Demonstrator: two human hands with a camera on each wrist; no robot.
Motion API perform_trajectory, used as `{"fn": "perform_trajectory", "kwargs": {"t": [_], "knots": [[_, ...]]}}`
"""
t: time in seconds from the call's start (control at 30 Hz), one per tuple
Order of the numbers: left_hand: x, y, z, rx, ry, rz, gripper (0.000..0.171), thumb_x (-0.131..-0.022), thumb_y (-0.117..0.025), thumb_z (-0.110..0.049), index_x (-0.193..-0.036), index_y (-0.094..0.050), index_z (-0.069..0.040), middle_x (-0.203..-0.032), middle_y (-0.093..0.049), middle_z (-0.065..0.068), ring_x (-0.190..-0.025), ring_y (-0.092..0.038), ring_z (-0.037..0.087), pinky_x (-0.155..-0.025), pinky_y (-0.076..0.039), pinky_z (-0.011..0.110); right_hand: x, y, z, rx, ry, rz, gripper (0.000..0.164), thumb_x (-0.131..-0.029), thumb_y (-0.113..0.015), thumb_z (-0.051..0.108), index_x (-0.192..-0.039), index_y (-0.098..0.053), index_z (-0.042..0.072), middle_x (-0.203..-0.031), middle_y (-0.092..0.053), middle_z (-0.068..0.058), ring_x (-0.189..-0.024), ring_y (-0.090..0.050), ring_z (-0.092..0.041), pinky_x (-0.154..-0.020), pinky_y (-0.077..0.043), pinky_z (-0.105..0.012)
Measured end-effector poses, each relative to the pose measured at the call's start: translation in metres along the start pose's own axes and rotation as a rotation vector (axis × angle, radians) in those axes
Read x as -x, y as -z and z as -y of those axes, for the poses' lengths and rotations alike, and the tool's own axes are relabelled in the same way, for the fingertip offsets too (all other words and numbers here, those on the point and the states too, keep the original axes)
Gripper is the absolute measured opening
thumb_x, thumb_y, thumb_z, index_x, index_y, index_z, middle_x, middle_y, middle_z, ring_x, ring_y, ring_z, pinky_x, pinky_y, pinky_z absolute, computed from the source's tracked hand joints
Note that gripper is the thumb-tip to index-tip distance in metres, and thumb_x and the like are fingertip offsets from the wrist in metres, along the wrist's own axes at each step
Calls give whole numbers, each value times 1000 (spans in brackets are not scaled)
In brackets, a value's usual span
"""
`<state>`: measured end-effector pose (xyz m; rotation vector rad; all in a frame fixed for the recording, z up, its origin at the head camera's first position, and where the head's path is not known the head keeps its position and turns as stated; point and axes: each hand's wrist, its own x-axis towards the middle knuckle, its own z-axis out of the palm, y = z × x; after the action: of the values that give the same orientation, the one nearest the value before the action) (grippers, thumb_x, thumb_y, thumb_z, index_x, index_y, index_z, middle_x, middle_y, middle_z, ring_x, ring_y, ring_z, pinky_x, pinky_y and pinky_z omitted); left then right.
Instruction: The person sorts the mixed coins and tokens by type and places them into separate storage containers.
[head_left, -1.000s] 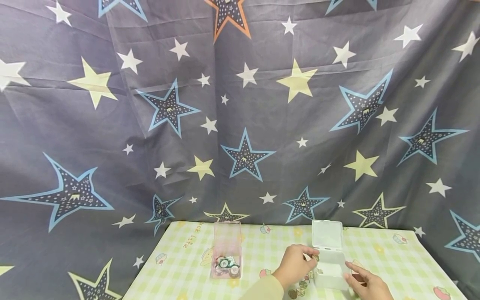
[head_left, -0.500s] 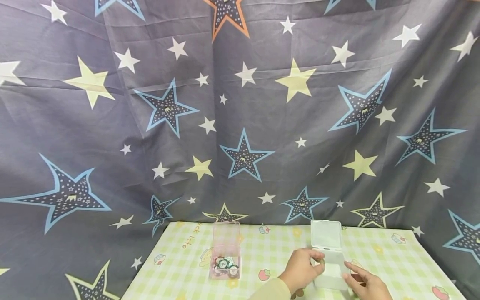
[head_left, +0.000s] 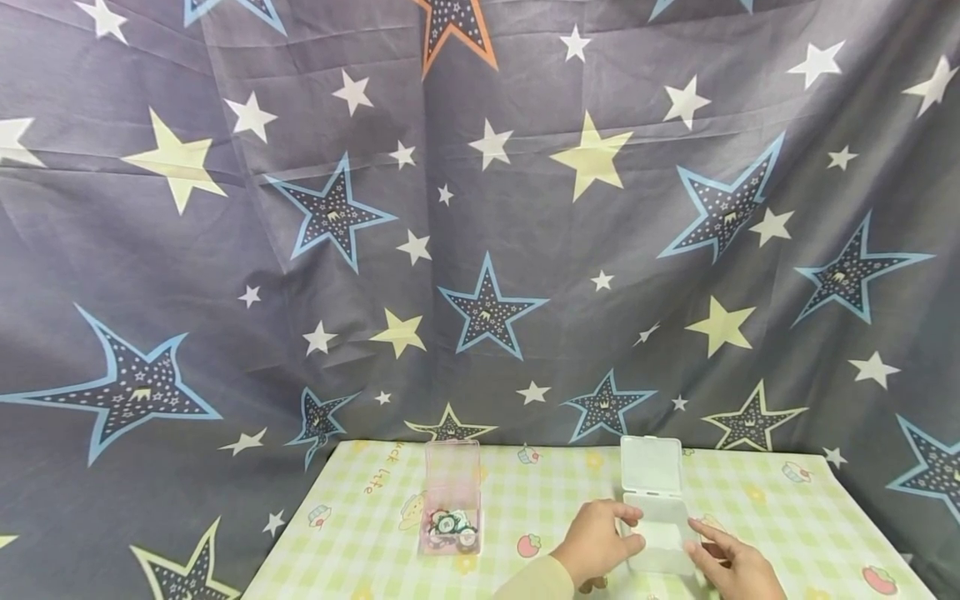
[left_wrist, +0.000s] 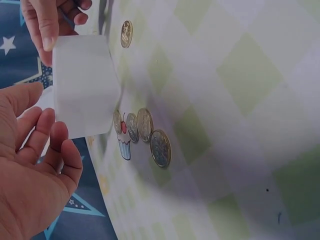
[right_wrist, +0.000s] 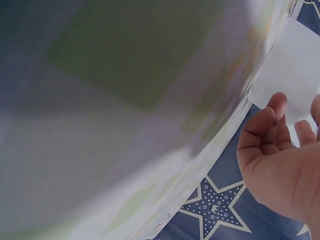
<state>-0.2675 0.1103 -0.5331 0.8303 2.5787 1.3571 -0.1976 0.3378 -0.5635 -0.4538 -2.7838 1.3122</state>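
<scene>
A white lidded box (head_left: pixel 660 560) stands on the table, its lid (head_left: pixel 651 464) raised at the back. My left hand (head_left: pixel 597 540) is at the box's left rim, thumb and fingers apart; in the left wrist view I see no coin in the loosely bent left hand (left_wrist: pixel 37 150). Fingertips of my right hand (head_left: pixel 738 568) touch the box's right side. Several coins (left_wrist: pixel 145 125) lie on the cloth beside the box, with a lone coin (left_wrist: pixel 126 34) apart from them. From the head, the left hand mostly hides the coins (head_left: pixel 592 585).
A pink see-through box (head_left: pixel 423 546) with its lid up stands to the left, holding several round badge-like pieces (head_left: pixel 453 525). A green checked cloth (head_left: pixel 360 533) covers the table. Behind the table's back edge hangs a grey star-patterned curtain (head_left: pixel 525 225).
My left hand brought a coin to the box's left rim and over the opening, then drew back slightly; the coin no longer shows in its fingers. The right hand has stayed at the box.
</scene>
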Motion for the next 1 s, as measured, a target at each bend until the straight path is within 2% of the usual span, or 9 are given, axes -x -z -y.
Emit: {"fn": "perform_trajectory", "kwargs": {"t": [0.27, 0.4, 0.53, 0.67, 0.77, 0.87, 0.93, 1.0], "knots": [[7, 13, 7, 49, -8, 39, 27, -93, -80, -17, -120, -81, -15, -109, -80, -5, -65, -50, -4, -62, -46, 17, 2, 1, 3, 37, 32, -20, 65, -101, -72, 46, -148, -61, 2, -114, -79, -25, -96, -78, -33, -84, -63, -50], [13, 22, 20, 12, -25, 52, 23, -93, -80, -15, -116, -81, -14, -104, -79, -5, -69, -52, -5, -69, -50, 17, 1, 1, 4, 55, 48, -29, 63, -102, -71, 44, -147, -61, 1, -113, -79, -25, -97, -78, -34, -85, -62, -51], [22, 32, 35, -22, -17, 99, 23, -89, -84, -14, -113, -81, -14, -96, -79, -5, -76, -57, -6, -78, -52, 18, 2, 1, 5, 61, 57, -31, 62, -102, -71, 43, -147, -61, 1, -112, -80, -24, -98, -79, -35, -86, -62, -51], [31, 40, 47, -56, 45, 127, 28, -84, -89, -17, -110, -82, -21, -93, -78, -12, -85, -62, -4, -89, -52, 33, 3, 1, 5, 68, 66, -32, 61, -102, -71, 42, -147, -62, 1, -112, -80, -23, -97, -79, -34, -86, -62, -51], [36, 44, 55, -72, 73, 146, 31, -79, -92, -17, -108, -83, -22, -89, -77, -14, -87, -63, -3, -93, -55, 39, 3, 1, 5, 78, 70, -33, 61, -103, -71, 43, -147, -62, 1, -112, -80, -23, -97, -79, -33, -86, -62, -52], [40, 46, 61, -51, 74, 168, 30, -77, -94, -13, -106, -84, -16, -84, -76, -10, -80, -62, -2, -91, -57, 30, 4, 1, 5, 81, 65, -34, 61, -103, -71, 43, -147, -62, 2, -112, -80, -23, -96, -79, -33, -87, -62, -52], [42, 47, 64, -35, 74, 176, 29, -77, -94, -11, -104, -84, -14, -82, -75, -8, -76, -59, -3, -85, -56, 21, 4, 1, 5, 79, 59, -30, 62, -103, -70, 44, -147, -61, 2, -113, -80, -23, -96, -79, -33, -86, -62, -52], [44, 47, 66, -28, 78, 181, 27, -76, -94, -10, -102, -84, -13, -82, -74, -8, -74, -58, -4, -80, -53, 19, 4, 1, 5, 76, 54, -25, 63, -103, -70, 44, -148, -61, 2, -113, -80, -23, -97, -79, -33, -86, -62, -52]]}}
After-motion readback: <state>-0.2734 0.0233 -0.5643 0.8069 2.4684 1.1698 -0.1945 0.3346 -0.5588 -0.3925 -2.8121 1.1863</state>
